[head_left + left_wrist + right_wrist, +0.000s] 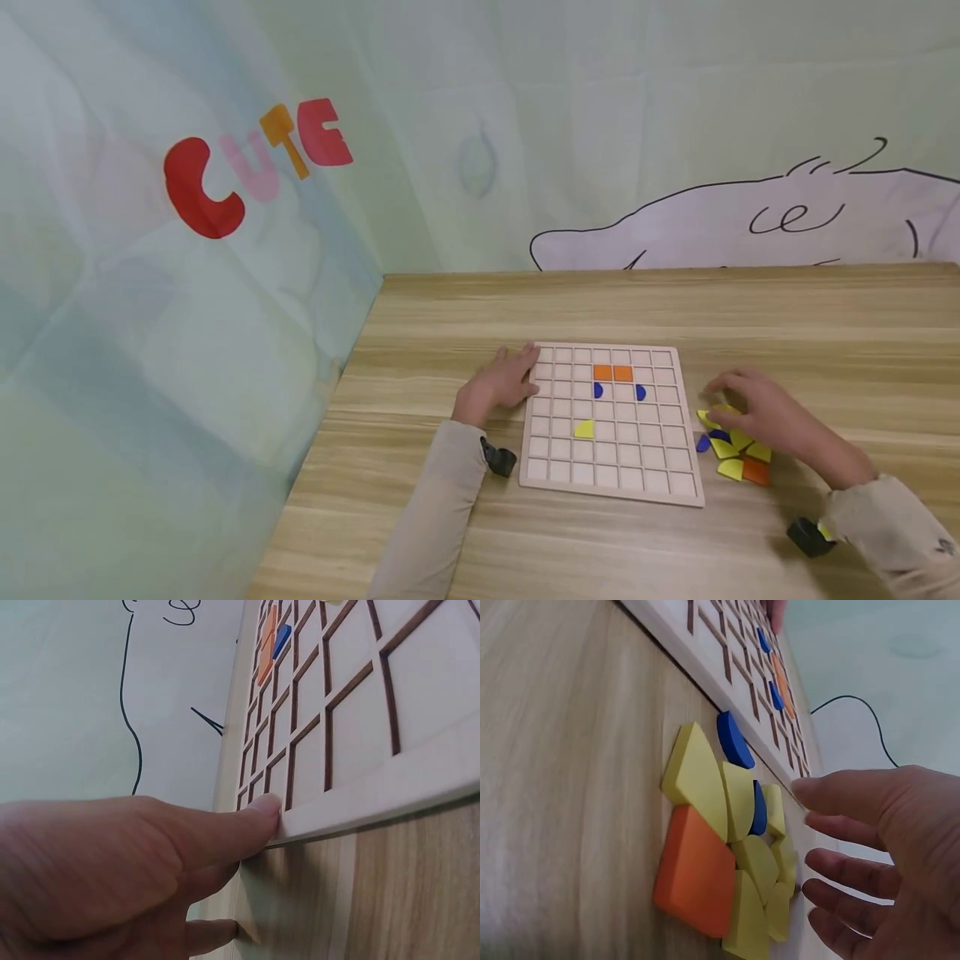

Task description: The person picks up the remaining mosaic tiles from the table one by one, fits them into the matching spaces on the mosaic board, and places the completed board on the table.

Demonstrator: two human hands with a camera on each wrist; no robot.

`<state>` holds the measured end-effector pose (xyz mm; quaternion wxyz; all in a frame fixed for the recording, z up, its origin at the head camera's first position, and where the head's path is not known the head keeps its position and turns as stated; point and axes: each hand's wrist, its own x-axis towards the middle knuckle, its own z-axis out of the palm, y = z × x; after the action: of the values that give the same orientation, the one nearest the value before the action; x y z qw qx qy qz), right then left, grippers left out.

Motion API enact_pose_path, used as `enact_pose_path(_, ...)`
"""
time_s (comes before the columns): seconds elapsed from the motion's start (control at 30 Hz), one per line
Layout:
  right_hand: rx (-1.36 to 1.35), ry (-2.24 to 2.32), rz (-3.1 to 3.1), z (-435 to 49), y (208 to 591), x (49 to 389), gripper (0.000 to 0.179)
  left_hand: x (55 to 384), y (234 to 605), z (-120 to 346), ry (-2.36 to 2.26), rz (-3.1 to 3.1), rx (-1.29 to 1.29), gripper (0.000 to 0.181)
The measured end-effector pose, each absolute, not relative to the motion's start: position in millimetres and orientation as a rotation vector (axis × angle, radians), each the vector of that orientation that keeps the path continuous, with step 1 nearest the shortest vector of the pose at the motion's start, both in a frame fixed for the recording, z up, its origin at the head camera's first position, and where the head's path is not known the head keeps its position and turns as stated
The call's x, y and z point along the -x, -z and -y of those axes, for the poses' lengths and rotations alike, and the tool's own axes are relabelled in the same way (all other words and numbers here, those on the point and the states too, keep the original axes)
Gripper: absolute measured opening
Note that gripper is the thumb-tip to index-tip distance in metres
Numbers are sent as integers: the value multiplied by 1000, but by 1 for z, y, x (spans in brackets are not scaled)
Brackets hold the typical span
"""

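A square wooden grid board [611,497] lies flat on the table. In its cells are two orange squares [612,373], two blue half-round pieces [641,392] and a yellow quarter-round piece [584,429]. My left hand [498,383] rests at the board's left edge. In the left wrist view one digit [259,814] touches the board's rim while other fingers are lower, beside it. Over a loose pile right of the board hovers my right hand [757,408], its fingers loosely bent and apart. The right wrist view shows nothing between them, with yellow pieces [697,776], blue pieces [735,740] and an orange square [695,870] nearby.
The wood-grain table [450,317] meets a printed cloth [465,208] at its back and left sides. Dark wrist devices [498,457] sit on both sleeves. The loose pieces lie close to the board's right edge, some overlapping.
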<state>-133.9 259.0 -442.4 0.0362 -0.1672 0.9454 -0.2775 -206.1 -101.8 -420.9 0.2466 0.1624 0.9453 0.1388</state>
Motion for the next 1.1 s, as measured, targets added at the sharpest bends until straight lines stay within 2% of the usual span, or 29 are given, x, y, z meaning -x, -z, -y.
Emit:
enact_pose_path(0.13, 582, 817, -2920, -261, 446, 133, 16, 206, 420, 101, -378, -2583, -449, 64)
enact_pose_path(0.37, 593, 783, -2956, -262, 448, 132, 14, 205, 420, 100, -393, -2582, -436, 65)
enact_pose_path(0.7, 618, 716, -3033, -261, 449, 129, 14, 206, 420, 100, -385, -2580, -428, 66)
enact_pose_path(1.1, 680, 700, -3133, -256, 453, 121, 24, 204, 419, 100, -394, -2580, -422, 65)
